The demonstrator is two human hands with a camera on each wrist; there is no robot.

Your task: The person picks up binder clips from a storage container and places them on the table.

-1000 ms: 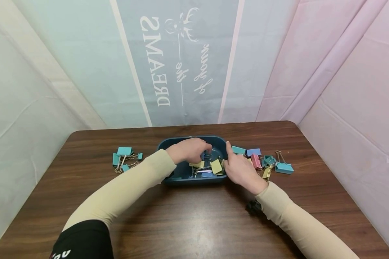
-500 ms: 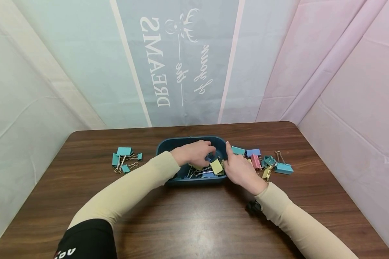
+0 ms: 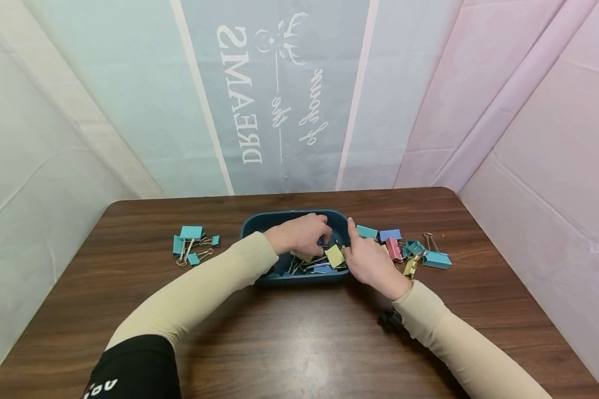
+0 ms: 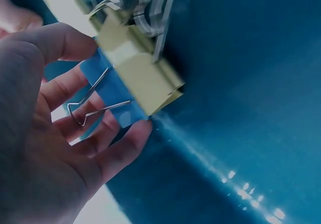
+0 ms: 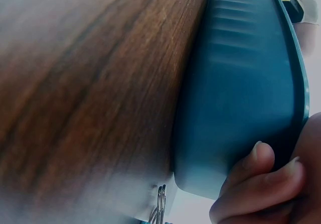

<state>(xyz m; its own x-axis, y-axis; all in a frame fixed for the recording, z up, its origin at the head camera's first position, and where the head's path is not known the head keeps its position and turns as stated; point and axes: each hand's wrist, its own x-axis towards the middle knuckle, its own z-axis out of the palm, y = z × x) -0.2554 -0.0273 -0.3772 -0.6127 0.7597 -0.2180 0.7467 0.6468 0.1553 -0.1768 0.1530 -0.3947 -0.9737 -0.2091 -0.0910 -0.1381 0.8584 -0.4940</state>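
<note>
A dark blue plastic bin [image 3: 279,281] with several yellow and blue binder clips stands on the table. My left hand [image 3: 301,235] reaches down into it. In the left wrist view, the thumb and fingers of that hand [image 4: 60,128] hold a blue binder clip [image 4: 113,91]. Against this clip lies a yellow binder clip [image 4: 145,78]. At the bin's right end, my right hand [image 3: 371,263] grips the wall, index finger stretched along the rim. The right wrist view shows curled fingers [image 5: 261,184] against the outside of the bin [image 5: 235,98].
Several teal binder clips [image 3: 192,233] lie left of the bin. Right of it, beside my right hand, is a mixed group with a pink binder clip [image 3: 394,249] and a teal binder clip [image 3: 436,259]. Behind the wooden table [image 3: 299,343] hangs a printed curtain [image 3: 289,111].
My left hand has moved slightly right and down inside the bin, and the clips under it have shifted. My right hand has stayed at the bin's right end.
</note>
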